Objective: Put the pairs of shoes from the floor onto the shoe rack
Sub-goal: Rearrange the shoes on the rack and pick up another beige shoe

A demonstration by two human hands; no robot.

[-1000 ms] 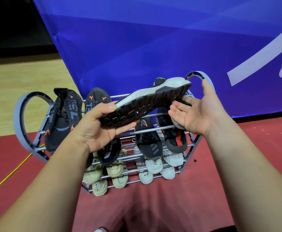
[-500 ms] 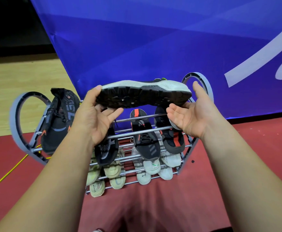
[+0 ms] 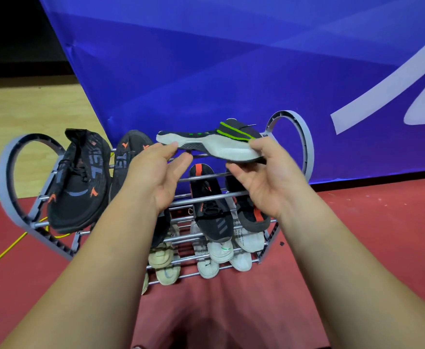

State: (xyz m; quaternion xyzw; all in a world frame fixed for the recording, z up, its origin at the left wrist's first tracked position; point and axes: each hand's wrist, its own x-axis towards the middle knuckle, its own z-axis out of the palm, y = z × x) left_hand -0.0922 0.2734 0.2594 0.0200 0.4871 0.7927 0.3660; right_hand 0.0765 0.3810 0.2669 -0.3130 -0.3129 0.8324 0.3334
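Note:
A dark sneaker with a white sole and green stripes (image 3: 214,143) is held level over the top right of the shoe rack (image 3: 304,137), toe pointing left. My left hand (image 3: 159,170) pinches its toe end between fingertips and thumb. My right hand (image 3: 264,177) grips the heel end, thumb on top, fingers under the sole. A black pair with orange marks (image 3: 80,182) lies on the top tier at the left. A black pair with red accents (image 3: 211,205) sits on the middle tier, under the held shoe.
Cream shoes (image 3: 164,260) and white shoes (image 3: 221,250) fill the lower bars. A blue banner (image 3: 231,71) stands right behind the rack. A yellow cable (image 3: 7,250) runs over the red floor at the left. Wooden floor lies beyond.
The sneaker has rolled from sole-towards-me to upright, side on. It has moved to the right, over the rack's top right. My right hand has closed on the heel.

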